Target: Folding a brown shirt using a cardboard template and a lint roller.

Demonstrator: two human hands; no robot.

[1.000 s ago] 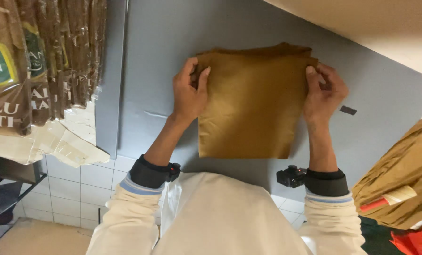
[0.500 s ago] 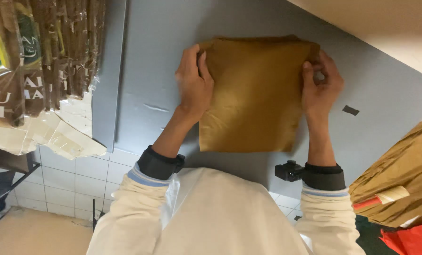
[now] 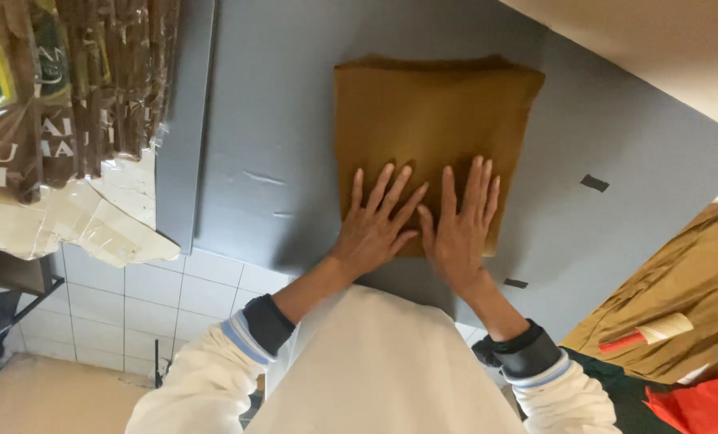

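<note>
Both arms reach forward side by side, the left hand [image 3: 372, 227] and right hand [image 3: 460, 227] lying flat, palms down, fingers spread apart and clamped on nothing. Under them lies a folded square of mustard-brown cloth [image 3: 431, 120] on the grey table top [image 3: 270, 120] (fingertips near its middle, palms at its near edge). The hands hide the cloth's near edge.

Grey tabletop [image 3: 278, 120], white tiled floor [image 3: 174, 293] below, pale wall [image 3: 656, 48], packaged brown goods [image 3: 61, 88] at left.
</note>
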